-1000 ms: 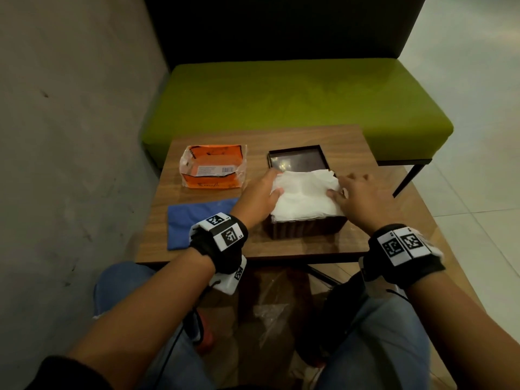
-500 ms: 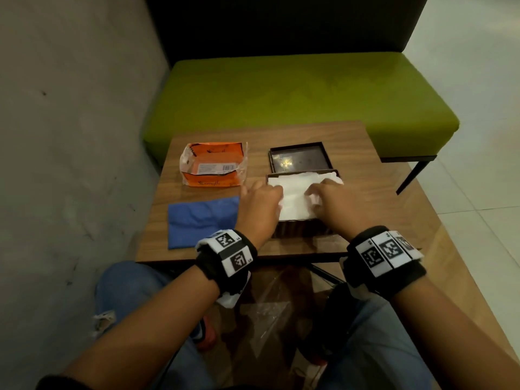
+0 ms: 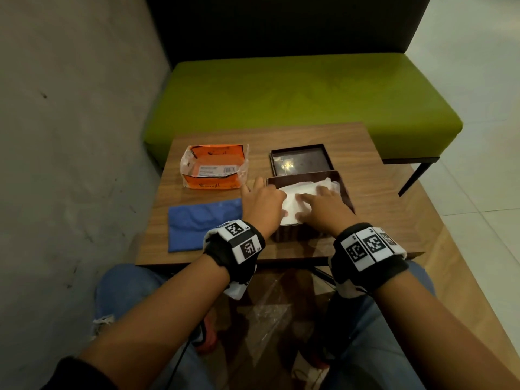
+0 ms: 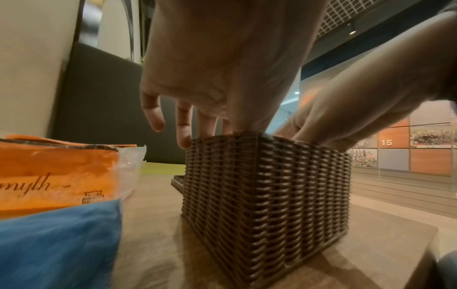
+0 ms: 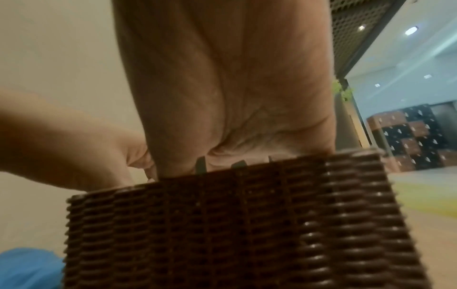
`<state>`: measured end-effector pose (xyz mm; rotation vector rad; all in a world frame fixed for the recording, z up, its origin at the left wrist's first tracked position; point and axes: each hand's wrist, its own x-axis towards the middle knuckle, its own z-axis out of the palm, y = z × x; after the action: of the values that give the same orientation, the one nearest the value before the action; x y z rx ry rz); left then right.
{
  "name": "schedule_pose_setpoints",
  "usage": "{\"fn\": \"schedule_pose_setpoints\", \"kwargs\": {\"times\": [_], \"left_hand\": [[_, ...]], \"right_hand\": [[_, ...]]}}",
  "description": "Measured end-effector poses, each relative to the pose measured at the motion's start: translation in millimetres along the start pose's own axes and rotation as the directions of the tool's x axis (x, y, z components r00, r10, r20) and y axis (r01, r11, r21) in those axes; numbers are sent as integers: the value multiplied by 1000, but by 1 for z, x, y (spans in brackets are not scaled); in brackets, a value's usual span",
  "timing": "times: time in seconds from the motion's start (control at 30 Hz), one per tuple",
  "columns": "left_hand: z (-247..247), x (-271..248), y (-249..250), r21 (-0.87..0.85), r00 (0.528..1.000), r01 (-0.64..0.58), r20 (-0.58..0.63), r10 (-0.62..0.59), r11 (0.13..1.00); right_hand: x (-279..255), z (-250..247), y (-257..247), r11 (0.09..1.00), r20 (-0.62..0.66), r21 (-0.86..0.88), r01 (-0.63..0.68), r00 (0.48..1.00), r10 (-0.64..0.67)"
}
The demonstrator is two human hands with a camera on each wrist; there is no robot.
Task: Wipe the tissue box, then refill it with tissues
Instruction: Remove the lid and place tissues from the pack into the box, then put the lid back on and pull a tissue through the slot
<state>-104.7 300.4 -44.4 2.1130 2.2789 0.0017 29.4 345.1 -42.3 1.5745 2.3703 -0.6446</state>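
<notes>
The brown woven tissue box (image 3: 291, 237) (image 4: 267, 195) (image 5: 222, 224) stands open on the wooden table (image 3: 394, 215), with a stack of white tissues (image 3: 302, 191) inside it. My right hand (image 3: 323, 205) lies flat on the tissues, fingers straight, pressing them down into the box. My left hand (image 3: 261, 205) (image 4: 222, 78) is at the box's left rim, thumb side on the tissues, the other fingers spread outside the box wall. In the right wrist view the fingers are hidden behind the box wall. The box's dark lid (image 3: 301, 163) lies upturned just behind the box.
An opened orange tissue wrapper (image 3: 215, 171) (image 4: 56, 176) lies at the back left of the table. A blue cloth (image 3: 202, 222) (image 4: 56, 244) lies flat at the front left. A green bench (image 3: 304, 94) stands behind the table, a grey wall to the left.
The tissue stack has gone from lying on top of the box down inside it. Both hands moved inward over the stack and lower, the right hand now flat on the tissues.
</notes>
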Motion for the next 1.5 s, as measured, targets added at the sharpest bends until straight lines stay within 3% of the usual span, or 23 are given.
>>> {"fn": "schedule_pose_setpoints", "kwargs": {"times": [0.13,0.2,0.23,0.3,0.33,0.37,0.43,0.5,0.53,0.63,0.9,1.0,1.07,1.13,1.27,1.37,1.43,1.5], "left_hand": [[-2,15,-2,-33,995,-4,101,8,999],[-2,19,-7,-167,999,-25,27,29,986],[-1,19,-11,-304,997,-10,-75,-13,953],[0,24,-22,-612,942,4,-263,-209,791],[3,31,-29,-704,916,-1,-285,-282,711],[7,39,-35,-742,921,23,-245,-304,670],[15,56,-45,-708,984,107,-23,-174,698],[22,68,-46,-589,979,91,201,37,803],[27,73,-45,-533,962,36,247,115,845],[40,84,-41,-449,967,-73,187,173,891],[41,92,-44,-384,995,-4,91,42,923],[20,92,-52,-431,1000,2,-18,-11,903],[2,91,-58,-507,979,-13,-183,-93,862],[-22,89,-62,-583,931,-63,-327,-163,810],[-62,75,-65,-649,820,-200,-521,-238,734],[-85,59,-64,-783,741,-327,-560,-371,529],[-89,52,-59,-842,755,-328,-506,-417,428],[-78,45,-49,-912,824,-252,-378,-422,324]], "right_hand": [[6,0,1,995,41,85,-48,998,44],[9,1,5,990,12,119,-71,997,70],[9,2,9,988,-6,133,-78,997,80],[10,1,16,984,-27,157,-83,996,89],[10,1,20,983,-32,164,-84,995,90],[10,1,23,982,-38,169,-80,995,88],[9,0,25,982,-42,178,-63,997,72],[9,1,27,980,-37,193,-46,998,54],[9,2,28,980,-31,196,-43,998,50],[9,3,29,979,-15,198,-50,998,54],[4,2,27,985,-18,173,-19,1000,22],[-1,-2,27,987,-8,160,-8,1000,10],[-5,-10,25,992,-67,130,3,998,6],[-7,-22,20,989,-208,143,45,978,-14],[-10,-43,13,916,-467,361,173,884,17],[-16,-47,16,846,-579,483,226,807,115],[-16,-46,21,782,-626,556,281,761,172],[-15,-43,25,733,-666,586,346,720,193]]}}
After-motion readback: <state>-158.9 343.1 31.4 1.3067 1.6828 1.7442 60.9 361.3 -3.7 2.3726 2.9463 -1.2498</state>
